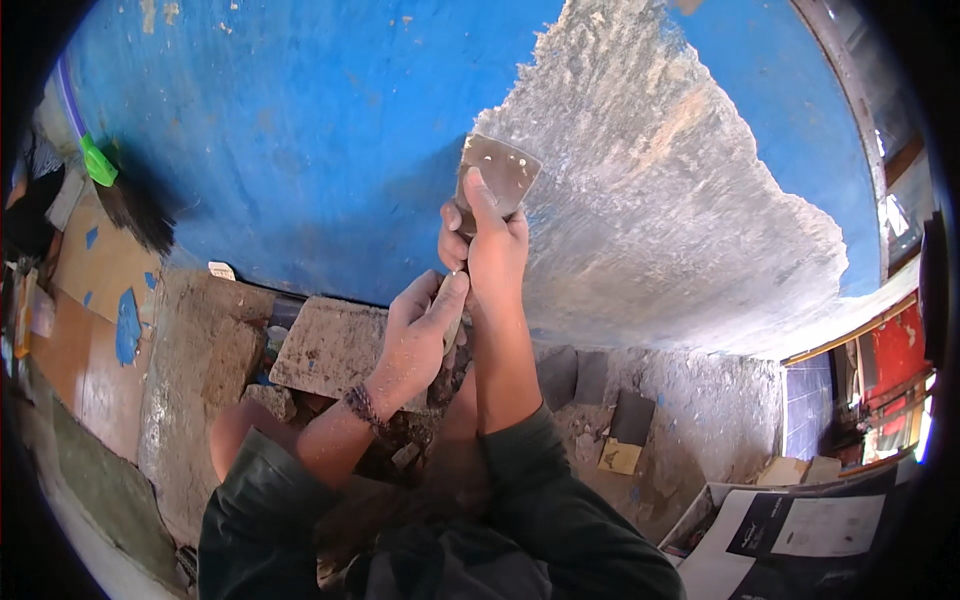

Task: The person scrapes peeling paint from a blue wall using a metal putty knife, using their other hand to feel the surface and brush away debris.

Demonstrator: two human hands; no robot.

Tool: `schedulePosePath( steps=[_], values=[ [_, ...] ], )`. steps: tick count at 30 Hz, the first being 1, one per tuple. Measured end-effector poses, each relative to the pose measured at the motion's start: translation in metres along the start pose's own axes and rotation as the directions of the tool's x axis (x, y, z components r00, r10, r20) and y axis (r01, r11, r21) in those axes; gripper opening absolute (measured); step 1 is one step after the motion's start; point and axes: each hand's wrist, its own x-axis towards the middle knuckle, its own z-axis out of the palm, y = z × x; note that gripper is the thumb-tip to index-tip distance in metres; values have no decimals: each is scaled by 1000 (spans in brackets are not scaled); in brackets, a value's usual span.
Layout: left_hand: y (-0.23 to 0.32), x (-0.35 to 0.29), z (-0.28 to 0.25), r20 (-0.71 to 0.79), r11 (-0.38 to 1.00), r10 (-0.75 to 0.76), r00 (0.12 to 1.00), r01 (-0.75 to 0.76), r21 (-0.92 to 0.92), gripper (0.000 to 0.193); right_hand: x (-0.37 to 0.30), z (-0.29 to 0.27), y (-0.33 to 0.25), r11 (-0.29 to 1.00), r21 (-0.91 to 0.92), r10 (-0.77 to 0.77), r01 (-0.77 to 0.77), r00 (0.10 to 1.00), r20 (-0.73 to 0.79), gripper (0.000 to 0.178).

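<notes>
My right hand [493,250] grips a scraper with a broad, flat, dark blade [510,172], its thumb pressed along the blade's face. Pale flecks cling to the blade, which lies against the wall where blue paint meets bare grey plaster [650,180]. Below it, my left hand [420,318] is closed around a narrow pale piece [453,328] in line with the blade. This looks like the scraper's handle, though the fingers and right wrist hide much of it. Dust whitens both hands.
Blue paint [300,150] covers the wall at left. A broom [135,195] leans there. Along the wall's foot lie a rough stone slab [325,345], rubble [270,400] and dark flat pieces [630,418]. Blue paint flakes [128,328] lie at left; a printed box [790,530] stands at lower right.
</notes>
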Motion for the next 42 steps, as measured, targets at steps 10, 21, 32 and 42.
schedulePosePath(
  steps=[10, 21, 32, 42],
  values=[
    [13, -2, 12, -65, 991, 117, 991, -121, -55, 34, 2, 16, -11, 997, -63, 49, -46, 998, 38, 23],
    [13, 0, 16, -71, 985, 158, 985, -153, 77, 33, 1, 17, -19, 999, -49, 18, -16, 999, 36, 22],
    [19, -4, 12, -93, 987, 147, 985, -139, 84, 36, -3, 21, -12, 999, -32, 29, -29, 999, 20, 21],
    [27, -6, 12, -125, 986, 147, 981, -136, 92, 37, -1, 28, -14, 999, 8, 41, -41, 998, 44, 17]
  ],
)
